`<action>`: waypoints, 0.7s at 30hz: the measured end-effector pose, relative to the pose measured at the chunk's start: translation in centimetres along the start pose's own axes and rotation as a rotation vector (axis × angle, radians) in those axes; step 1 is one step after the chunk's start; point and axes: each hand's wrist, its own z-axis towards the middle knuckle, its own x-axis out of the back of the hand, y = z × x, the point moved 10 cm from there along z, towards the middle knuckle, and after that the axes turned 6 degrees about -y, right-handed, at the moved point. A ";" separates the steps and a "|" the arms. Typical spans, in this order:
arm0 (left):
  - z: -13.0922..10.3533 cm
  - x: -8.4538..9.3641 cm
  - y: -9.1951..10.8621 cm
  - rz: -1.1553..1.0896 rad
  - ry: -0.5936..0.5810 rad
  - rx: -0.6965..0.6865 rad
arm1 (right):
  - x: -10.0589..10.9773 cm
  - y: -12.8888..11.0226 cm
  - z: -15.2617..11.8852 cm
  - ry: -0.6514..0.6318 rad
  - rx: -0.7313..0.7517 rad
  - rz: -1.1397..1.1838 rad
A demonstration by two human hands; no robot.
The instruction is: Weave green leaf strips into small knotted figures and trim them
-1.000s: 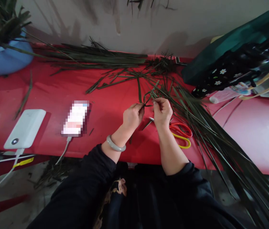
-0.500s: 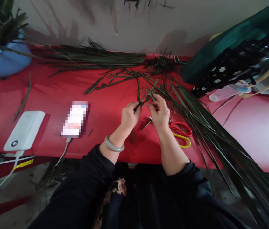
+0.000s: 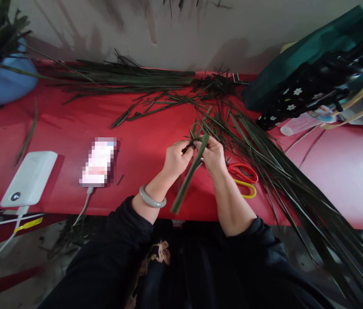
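green leaf is bending into a small knotted leaf piece (image 3: 193, 139) between the two hands, above the middle of the red-covered table (image 3: 149, 154). the left hand (image 3: 176, 159) is closing its thumb and fingers on the knotted leaf piece, and a grey bangle (image 3: 152, 198) is circling that wrist. the right hand (image 3: 215, 158) is gripping the same piece from the other side, its fingertips partly hidden behind a broad leaf strip (image 3: 189, 177), which is slanting down from there toward the table's near edge.

red-and-yellow-handled scissors (image 3: 244, 171) are lying just beside the right hand, their blades mostly covered. long leaf blades (image 3: 281, 176) are stretching past the scissors and hanging over the near edge, while more leaf strips (image 3: 129, 79) are lying along the wall (image 3: 181, 38). over on the left, a white phone cable (image 3: 88, 199) is running from the blurred smartphone (image 3: 98, 162), and a white power bank (image 3: 30, 178) is resting near it. a blue basin (image 3: 7, 83) is holding more leaves, and a black floral umbrella (image 3: 297, 101) is leaning by a dark green bag (image 3: 326, 36).
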 end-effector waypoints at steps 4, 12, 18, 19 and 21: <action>0.0 -0.2 0.0 -0.035 -0.039 0.031 | 0.2 0.3 0.1 -0.025 -0.060 0.060; 0.0 -0.6 -0.4 -0.109 -0.083 0.070 | 0.3 0.8 0.4 -0.037 -0.063 0.056; 0.1 -0.7 -0.6 -0.124 -0.111 0.085 | 0.2 0.8 0.4 -0.106 -0.059 -0.021; 0.1 -0.8 -0.7 -0.132 -0.124 0.090 | 0.3 0.8 0.3 -0.104 -0.064 -0.031; 0.1 -1.2 -0.9 -0.171 -0.152 0.104 | 0.4 0.6 0.3 -0.099 -0.067 -0.049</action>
